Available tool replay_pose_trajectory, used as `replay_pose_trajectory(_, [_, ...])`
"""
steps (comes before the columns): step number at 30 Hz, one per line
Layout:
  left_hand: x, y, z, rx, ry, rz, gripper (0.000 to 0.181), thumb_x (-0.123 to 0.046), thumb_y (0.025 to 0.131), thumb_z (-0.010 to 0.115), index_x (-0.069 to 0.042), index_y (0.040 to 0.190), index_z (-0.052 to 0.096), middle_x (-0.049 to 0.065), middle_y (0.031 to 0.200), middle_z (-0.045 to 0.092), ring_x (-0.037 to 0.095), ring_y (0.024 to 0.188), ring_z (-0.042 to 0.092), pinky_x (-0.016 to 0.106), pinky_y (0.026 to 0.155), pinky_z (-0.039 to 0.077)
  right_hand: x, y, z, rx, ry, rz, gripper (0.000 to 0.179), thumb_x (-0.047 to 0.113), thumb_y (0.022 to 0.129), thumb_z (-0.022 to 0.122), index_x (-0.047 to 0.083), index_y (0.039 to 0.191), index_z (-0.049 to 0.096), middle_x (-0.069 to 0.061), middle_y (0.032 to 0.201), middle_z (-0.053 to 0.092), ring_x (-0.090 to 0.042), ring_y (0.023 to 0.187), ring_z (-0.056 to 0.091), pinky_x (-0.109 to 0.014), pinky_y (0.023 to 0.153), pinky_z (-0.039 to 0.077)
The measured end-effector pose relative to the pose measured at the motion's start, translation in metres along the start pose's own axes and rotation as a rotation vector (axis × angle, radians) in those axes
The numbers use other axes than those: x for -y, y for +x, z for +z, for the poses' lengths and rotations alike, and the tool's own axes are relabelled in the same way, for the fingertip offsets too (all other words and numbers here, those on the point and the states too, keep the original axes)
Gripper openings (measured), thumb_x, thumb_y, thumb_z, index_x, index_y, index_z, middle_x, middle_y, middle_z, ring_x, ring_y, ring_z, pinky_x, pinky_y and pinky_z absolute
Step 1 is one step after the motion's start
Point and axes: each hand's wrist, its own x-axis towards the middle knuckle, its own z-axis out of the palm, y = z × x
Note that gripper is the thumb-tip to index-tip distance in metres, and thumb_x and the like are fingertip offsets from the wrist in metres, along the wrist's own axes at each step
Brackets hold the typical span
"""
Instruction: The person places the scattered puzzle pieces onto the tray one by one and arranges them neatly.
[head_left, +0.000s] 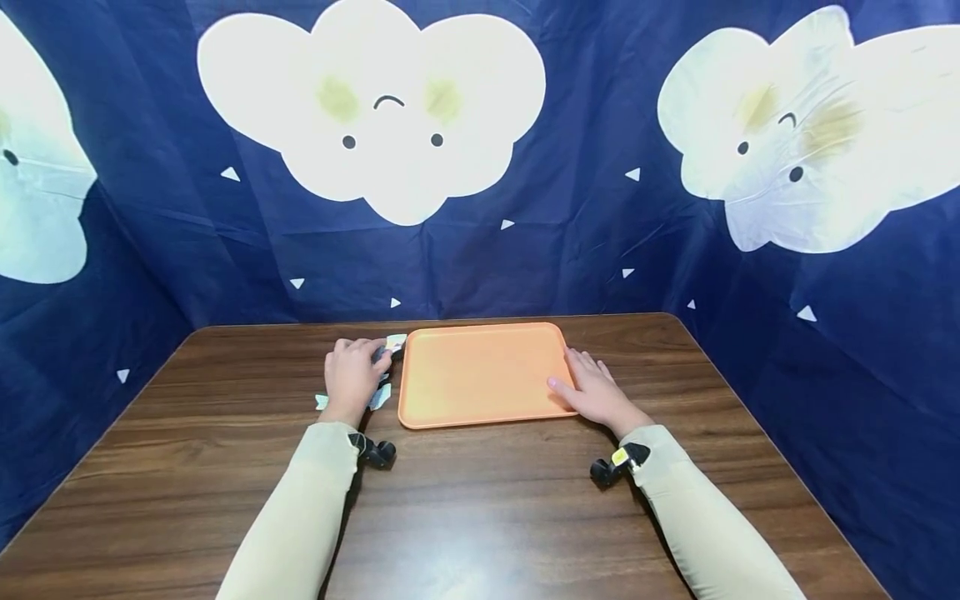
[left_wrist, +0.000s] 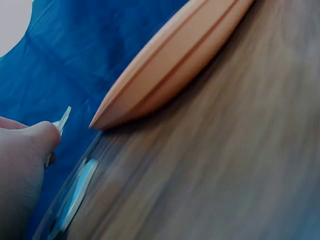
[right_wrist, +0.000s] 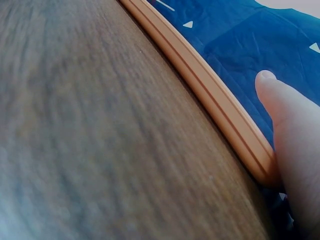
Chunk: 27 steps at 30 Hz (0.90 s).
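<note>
My left hand is just left of the orange tray. Between its thumb and fingers it pinches a small flat pale piece, seen nearly edge-on in the left wrist view. Several more flat pieces lie on the table beneath and around this hand, among them a light blue one; the hand partly hides them. One with a white edge and blue face shows in the left wrist view. My right hand rests on the tray's right edge, fingers extended and thumb over the rim.
The brown wood-grain table carries the tray near its far edge. A dark blue curtain with white clouds stands behind and along the sides. Each wrist wears a small black camera.
</note>
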Motion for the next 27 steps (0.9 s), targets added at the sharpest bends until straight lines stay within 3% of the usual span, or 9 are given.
replay_pose_trajectory(9, [-0.025, 0.006, 0.014, 0.031, -0.047, 0.050, 0.029, -0.037, 0.092, 0.073, -0.015, 0.110, 0.078, 0.007, 0.109, 0.076, 0.033, 0.098, 0.056, 0.052, 0.082, 0.043, 0.004, -0.001, 0.000, -0.019, -0.014, -0.009, 0.085, 0.056, 0.102, 0.045, -0.004, 0.158, 0.023, -0.025, 0.162, 0.027, -0.042, 0.152, 0.018, -0.059, 0.120, 0.009])
replay_pose_trajectory(19, [-0.053, 0.018, 0.024, 0.171, -0.033, 0.111, 0.016, -0.034, 0.092, 0.072, -0.020, 0.098, 0.078, -0.001, 0.084, 0.075, 0.031, 0.096, 0.055, 0.051, 0.084, 0.040, 0.001, 0.000, -0.004, -0.014, -0.019, 0.001, 0.086, 0.059, 0.102, 0.043, -0.003, 0.158, 0.023, -0.024, 0.163, 0.025, -0.040, 0.152, 0.017, -0.058, 0.121, 0.008])
replay_pose_trajectory(27, [-0.058, 0.023, 0.027, 0.228, 0.022, 0.163, 0.015, -0.033, 0.091, 0.075, -0.021, 0.099, 0.078, -0.002, 0.100, 0.077, 0.031, 0.094, 0.054, 0.050, 0.084, 0.041, -0.004, 0.001, 0.000, 0.000, -0.023, 0.004, 0.086, 0.059, 0.102, 0.042, -0.002, 0.159, 0.021, -0.023, 0.163, 0.023, -0.040, 0.152, 0.016, -0.058, 0.121, 0.007])
